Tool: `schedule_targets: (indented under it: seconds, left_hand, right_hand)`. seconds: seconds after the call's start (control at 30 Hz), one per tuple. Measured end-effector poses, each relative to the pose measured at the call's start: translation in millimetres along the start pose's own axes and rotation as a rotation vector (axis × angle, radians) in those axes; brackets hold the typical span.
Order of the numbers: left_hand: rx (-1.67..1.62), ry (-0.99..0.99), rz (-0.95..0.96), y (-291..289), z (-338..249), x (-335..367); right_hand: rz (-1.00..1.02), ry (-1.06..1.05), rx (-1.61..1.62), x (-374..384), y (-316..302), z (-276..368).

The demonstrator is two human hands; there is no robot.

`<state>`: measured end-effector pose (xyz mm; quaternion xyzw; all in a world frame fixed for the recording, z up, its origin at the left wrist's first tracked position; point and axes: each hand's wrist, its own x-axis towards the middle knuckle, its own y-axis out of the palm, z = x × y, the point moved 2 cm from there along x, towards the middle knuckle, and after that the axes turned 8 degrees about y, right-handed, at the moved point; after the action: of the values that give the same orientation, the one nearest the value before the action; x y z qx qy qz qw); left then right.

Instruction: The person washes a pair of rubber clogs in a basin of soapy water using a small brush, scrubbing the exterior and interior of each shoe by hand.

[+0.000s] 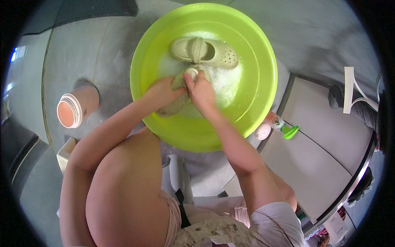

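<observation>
Green basin (263, 61): fingers (193, 82) around shoe (177, 99)

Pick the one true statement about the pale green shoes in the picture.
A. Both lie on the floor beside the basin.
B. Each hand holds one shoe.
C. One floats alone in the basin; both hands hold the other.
C: one shoe lies free in the sudsy green basin, while the left hand and right hand grip the other shoe.

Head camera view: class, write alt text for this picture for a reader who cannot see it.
Seen from above, a person's left hand and right hand grip a pale green shoe in soapy water inside a lime-green basin on a grey floor. A second matching shoe lies in the foam beyond them; a pink cup lies to the left.
</observation>
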<state>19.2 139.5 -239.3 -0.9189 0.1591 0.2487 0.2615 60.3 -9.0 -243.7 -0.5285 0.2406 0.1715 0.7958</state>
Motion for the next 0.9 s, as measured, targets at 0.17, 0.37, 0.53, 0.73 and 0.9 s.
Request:
schedule_targets:
  seconds: [0.17, 0.37, 0.53, 0.73, 0.9]
  left_hand:
    - [-0.055, 0.013, 0.004, 1.2, -3.8, 1.0]
    - [0.000, 0.003, 0.007, -2.5, -5.0, -1.0]
    - [-0.047, -0.052, 0.053, -4.4, -5.8, -0.8]
    - [-0.011, 0.026, 0.053, 0.0, 7.2, -4.1]
    - [-0.055, -0.015, 0.010, 4.3, 12.0, 6.8]
  right_hand:
    - [-0.045, 0.131, 0.060, 35.0, -7.6, -29.7]
    - [0.014, 0.077, 0.094, 30.7, -4.1, -13.0]
    - [0.098, 0.058, 0.069, 44.9, -14.3, -15.5]
    - [-0.015, -0.218, -0.077, -4.6, 10.5, 5.3]
    - [0.008, 0.073, 0.162, 17.2, 10.1, -8.7]
